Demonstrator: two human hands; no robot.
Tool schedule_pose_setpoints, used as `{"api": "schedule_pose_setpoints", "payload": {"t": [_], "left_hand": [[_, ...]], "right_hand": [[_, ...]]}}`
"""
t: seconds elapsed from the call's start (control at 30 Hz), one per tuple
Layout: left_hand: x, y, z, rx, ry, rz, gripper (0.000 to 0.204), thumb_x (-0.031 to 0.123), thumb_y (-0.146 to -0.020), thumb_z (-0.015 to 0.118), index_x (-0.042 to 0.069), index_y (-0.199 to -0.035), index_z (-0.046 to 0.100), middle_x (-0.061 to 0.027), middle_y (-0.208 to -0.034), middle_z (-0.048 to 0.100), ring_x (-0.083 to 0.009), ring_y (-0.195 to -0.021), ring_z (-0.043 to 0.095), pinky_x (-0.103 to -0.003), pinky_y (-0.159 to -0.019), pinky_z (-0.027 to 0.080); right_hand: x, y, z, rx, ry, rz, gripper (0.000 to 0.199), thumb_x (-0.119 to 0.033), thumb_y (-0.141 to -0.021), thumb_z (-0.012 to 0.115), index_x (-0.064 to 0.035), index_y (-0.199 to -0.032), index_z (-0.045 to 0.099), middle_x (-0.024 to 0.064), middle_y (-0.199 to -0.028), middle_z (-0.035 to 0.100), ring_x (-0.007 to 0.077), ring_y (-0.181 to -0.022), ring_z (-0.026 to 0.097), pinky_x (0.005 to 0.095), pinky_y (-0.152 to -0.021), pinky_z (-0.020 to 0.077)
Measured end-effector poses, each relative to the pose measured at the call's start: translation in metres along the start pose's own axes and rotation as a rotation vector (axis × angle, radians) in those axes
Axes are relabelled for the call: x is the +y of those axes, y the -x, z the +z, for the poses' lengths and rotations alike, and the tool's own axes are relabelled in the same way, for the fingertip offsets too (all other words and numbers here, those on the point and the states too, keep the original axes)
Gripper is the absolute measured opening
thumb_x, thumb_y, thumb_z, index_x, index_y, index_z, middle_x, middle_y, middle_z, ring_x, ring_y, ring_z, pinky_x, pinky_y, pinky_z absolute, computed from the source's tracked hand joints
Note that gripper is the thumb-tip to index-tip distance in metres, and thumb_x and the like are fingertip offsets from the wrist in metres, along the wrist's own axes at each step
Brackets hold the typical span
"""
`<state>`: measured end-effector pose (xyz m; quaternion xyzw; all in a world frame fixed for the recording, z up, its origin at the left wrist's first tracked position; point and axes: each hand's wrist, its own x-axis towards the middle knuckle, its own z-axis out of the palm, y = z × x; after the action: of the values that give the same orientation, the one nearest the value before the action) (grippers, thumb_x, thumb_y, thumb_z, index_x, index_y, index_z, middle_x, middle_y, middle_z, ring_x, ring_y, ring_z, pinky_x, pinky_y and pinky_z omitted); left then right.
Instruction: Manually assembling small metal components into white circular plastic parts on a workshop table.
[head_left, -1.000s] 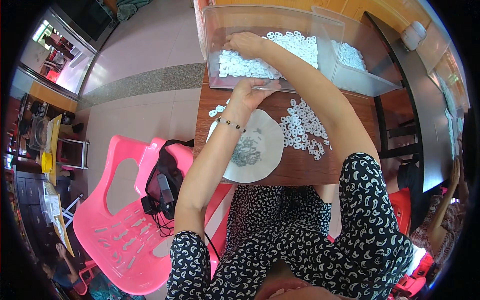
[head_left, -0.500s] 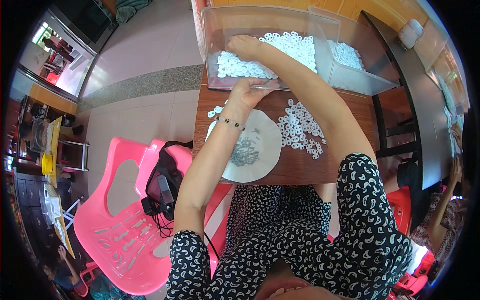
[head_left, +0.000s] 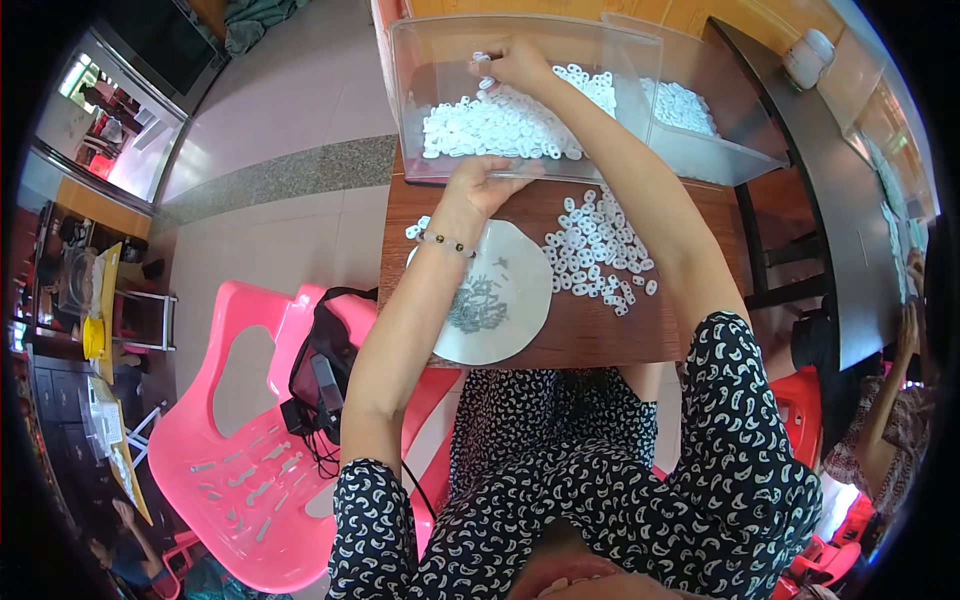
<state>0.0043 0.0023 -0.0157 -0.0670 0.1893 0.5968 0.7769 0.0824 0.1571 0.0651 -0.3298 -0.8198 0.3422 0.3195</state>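
Note:
At the far side of the table a clear plastic bin point(head_left: 415, 70) holds a heap of small white oval pieces point(head_left: 480, 128), each with two holes. Over the heap my right hand point(head_left: 518, 62) is closed, pinching a few of these pieces at its fingertips. My left hand point(head_left: 485, 183) grips the bin's near edge, some of its fingers partly behind the clear wall. Below my left wrist lies a round whitish dish point(head_left: 525, 300) with many small grey slender bits point(head_left: 480, 308); my forearm covers its left part.
Loose white pieces point(head_left: 590, 245) lie spread on the brown table point(head_left: 600, 345), right of the dish. Another clear bin point(head_left: 740, 165) with white pieces stands at the right. A pink chair point(head_left: 220, 480) carrying a black bag point(head_left: 335, 350) is at the left; a dark table point(head_left: 850, 250) stands right.
My right hand has risen off the heap, up and slightly right, with white pieces now showing at its fingertips. My left hand stays at the bin's edge. The view has shifted slightly.

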Motion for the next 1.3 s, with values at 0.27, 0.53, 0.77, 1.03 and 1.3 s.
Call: {"api": "schedule_pose_setpoints", "payload": {"t": [0.27,0.53,0.77,1.03,1.3], "left_hand": [[0.001,0.010,0.034,0.091,-0.002,-0.013,0.042,-0.008,-0.087,0.029,-0.020,-0.126,0.018,-0.0349,-0.134,0.026,-0.0496,-0.126,0.029,-0.060,-0.107,0.028],[0.024,-0.006,0.030,-0.047,0.061,-0.153,0.048,-0.008,-0.085,0.028,-0.021,-0.128,0.011,-0.0376,-0.138,0.018,-0.0545,-0.128,0.020,-0.065,-0.105,0.025],[0.033,-0.009,0.053,0.139,0.184,-0.162,0.045,-0.007,-0.090,0.027,-0.019,-0.130,0.010,-0.0358,-0.141,0.010,-0.0534,-0.131,0.013,-0.064,-0.107,0.021],[0.038,-0.016,0.079,0.174,0.156,-0.190,0.050,-0.001,-0.092,0.031,-0.017,-0.134,0.008,-0.0379,-0.140,0.012,-0.0525,-0.130,0.020,-0.060,-0.105,0.031],[0.043,-0.016,0.094,0.209,0.035,-0.210,0.052,0.001,-0.092,0.035,-0.015,-0.135,0.011,-0.0376,-0.139,0.013,-0.0519,-0.128,0.023,-0.059,-0.098,0.041]], "right_hand": [[-0.027,0.077,-0.048,-0.058,-0.620,0.242,0.028,-0.018,-0.080,0.071,-0.0017,-0.103,0.067,0.0050,-0.094,0.066,0.0094,-0.077,0.060,0.0221,-0.066,0.0536],[-0.047,0.203,-0.106,-0.091,-0.530,0.390,0.025,-0.014,-0.081,0.070,0.0006,-0.100,0.067,0.0050,-0.086,0.066,0.0093,-0.073,0.060,0.0213,-0.063,0.0510],[-0.027,0.299,-0.112,-0.165,-0.379,0.462,0.016,-0.013,-0.080,0.070,-0.0009,-0.091,0.069,0.0035,-0.079,0.066,0.0075,-0.070,0.061,0.0219,-0.055,0.0507],[-0.024,0.348,-0.089,-0.174,-0.137,0.511,0.013,-0.004,-0.079,0.066,0.0013,-0.091,0.068,0.0070,-0.075,0.068,0.0086,-0.063,0.061,0.0232,-0.054,0.0492],[-0.022,0.355,-0.081,-0.162,0.207,0.304,0.016,-0.007,-0.079,0.065,0.0023,-0.091,0.067,0.0146,-0.078,0.067,0.0204,-0.064,0.064,0.0315,-0.061,0.0495]]}}
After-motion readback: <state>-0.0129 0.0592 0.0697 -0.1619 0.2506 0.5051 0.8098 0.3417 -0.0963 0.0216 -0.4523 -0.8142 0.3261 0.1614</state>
